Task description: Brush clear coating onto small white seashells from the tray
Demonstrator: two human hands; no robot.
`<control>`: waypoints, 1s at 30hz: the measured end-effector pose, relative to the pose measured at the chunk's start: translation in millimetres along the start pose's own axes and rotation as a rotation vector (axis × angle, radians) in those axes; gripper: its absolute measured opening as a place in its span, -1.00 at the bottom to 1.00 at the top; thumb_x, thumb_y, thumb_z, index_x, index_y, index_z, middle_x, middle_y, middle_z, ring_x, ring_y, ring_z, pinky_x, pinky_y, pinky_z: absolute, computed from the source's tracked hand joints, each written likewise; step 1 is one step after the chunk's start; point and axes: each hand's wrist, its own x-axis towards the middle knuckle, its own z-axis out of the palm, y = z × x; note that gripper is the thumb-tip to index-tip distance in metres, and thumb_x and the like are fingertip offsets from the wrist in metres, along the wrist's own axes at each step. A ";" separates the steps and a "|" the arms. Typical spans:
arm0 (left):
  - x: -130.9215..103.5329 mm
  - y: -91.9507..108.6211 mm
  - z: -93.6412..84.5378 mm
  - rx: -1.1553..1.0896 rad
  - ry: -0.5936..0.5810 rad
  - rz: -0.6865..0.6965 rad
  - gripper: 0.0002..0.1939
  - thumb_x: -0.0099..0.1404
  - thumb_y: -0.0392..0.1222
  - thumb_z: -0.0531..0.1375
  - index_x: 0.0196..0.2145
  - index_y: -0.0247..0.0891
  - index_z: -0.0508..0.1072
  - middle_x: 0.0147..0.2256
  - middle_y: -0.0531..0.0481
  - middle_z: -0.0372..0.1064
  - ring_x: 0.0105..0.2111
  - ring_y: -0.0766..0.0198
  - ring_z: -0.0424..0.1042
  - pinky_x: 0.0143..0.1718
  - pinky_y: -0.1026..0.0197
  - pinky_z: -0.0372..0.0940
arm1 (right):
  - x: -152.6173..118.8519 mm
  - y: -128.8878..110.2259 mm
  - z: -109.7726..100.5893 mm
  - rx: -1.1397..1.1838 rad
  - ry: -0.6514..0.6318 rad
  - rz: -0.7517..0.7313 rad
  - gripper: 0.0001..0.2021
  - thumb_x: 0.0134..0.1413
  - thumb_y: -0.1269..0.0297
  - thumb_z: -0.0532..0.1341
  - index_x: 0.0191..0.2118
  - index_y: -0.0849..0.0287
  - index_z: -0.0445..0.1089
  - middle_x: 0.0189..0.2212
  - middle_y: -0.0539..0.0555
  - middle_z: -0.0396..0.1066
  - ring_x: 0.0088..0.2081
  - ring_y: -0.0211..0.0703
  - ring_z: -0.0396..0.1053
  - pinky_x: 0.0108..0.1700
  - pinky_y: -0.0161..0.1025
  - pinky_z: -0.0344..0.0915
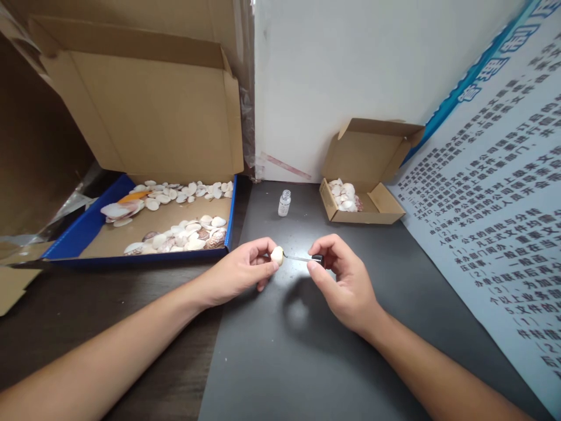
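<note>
Between the thumb and fingers of my left hand point(246, 268) is a small whitish seashell point(277, 255), held above the grey work surface. My right hand point(342, 280) pinches the black cap of a thin applicator brush point(302, 259). Its tip points left and meets the right edge of the shell, or lies very close to it. Beyond both hands a small clear glass bottle point(284, 203) with a white label stands upright, its neck uncapped.
At left, a blue-edged cardboard box point(153, 117) lies open with several shells point(186, 234) inside. A smaller open cardboard box point(372, 217) at back right holds more shells point(344, 196). A white panel point(350, 70) rises behind, and a printed board point(504, 234) leans on the right.
</note>
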 end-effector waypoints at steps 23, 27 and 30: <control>2.0 -1.7 -1.4 -0.007 -0.004 -0.009 -0.65 0.24 0.07 0.29 -0.35 -0.23 0.28 -0.56 0.20 0.19 -0.57 0.44 0.18 -0.49 0.32 0.10 | 2.7 0.3 -0.1 -0.003 0.042 0.003 -0.93 0.11 0.38 0.19 -0.29 0.09 0.27 -0.52 -0.11 0.23 -0.55 -0.32 0.17 -0.53 -0.35 0.18; 1.5 -1.2 -1.4 -0.001 -0.006 0.002 -0.62 0.21 0.09 0.31 -0.37 -0.23 0.27 -0.55 0.20 0.20 -0.57 0.44 0.19 -0.49 0.32 0.09 | 1.3 -0.7 0.5 0.016 -0.019 -0.021 -0.91 0.13 0.38 0.21 -0.25 0.09 0.30 -0.53 -0.13 0.21 -0.56 -0.32 0.18 -0.52 -0.36 0.20; 1.1 -1.4 -0.8 -0.009 0.002 -0.005 -0.64 0.21 0.07 0.31 -0.36 -0.23 0.28 -0.54 0.19 0.20 -0.57 0.44 0.20 -0.49 0.32 0.10 | 1.7 -0.8 0.0 -0.028 -0.001 0.004 -0.92 0.11 0.40 0.20 -0.29 0.10 0.29 -0.53 -0.11 0.22 -0.54 -0.32 0.18 -0.51 -0.36 0.20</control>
